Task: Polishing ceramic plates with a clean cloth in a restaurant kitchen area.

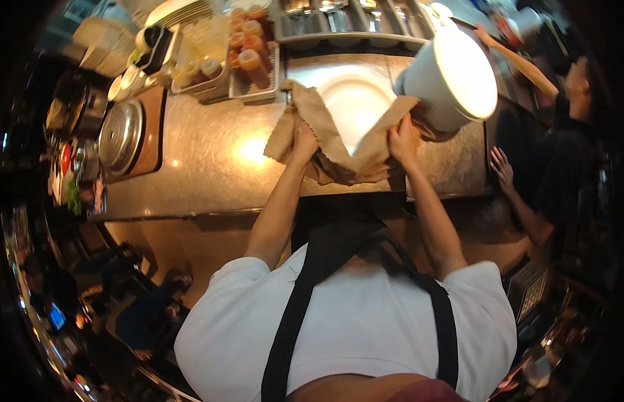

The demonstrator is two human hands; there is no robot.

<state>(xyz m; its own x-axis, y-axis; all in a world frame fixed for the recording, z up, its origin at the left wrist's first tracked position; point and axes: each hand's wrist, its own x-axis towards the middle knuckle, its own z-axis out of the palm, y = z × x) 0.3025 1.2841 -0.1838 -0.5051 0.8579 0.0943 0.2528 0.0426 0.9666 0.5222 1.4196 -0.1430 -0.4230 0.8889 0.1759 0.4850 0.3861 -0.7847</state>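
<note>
My left hand grips one side of a brown cloth with a jagged edge. The cloth's other side is bunched in my right hand. Between the two hands a round white plate shows, its lower part covered by the folds. The cloth passes around the plate's near side and hangs over the counter's front. Whether the plate rests on the steel counter or is held up in the cloth, I cannot tell. Some fingers are hidden by fabric.
Just right of my right hand stands a tall, round white object, its top overexposed. A co-worker's hand is beyond it. Sauce bottles in a basket and a cutlery tray line the back. A metal lid sits left.
</note>
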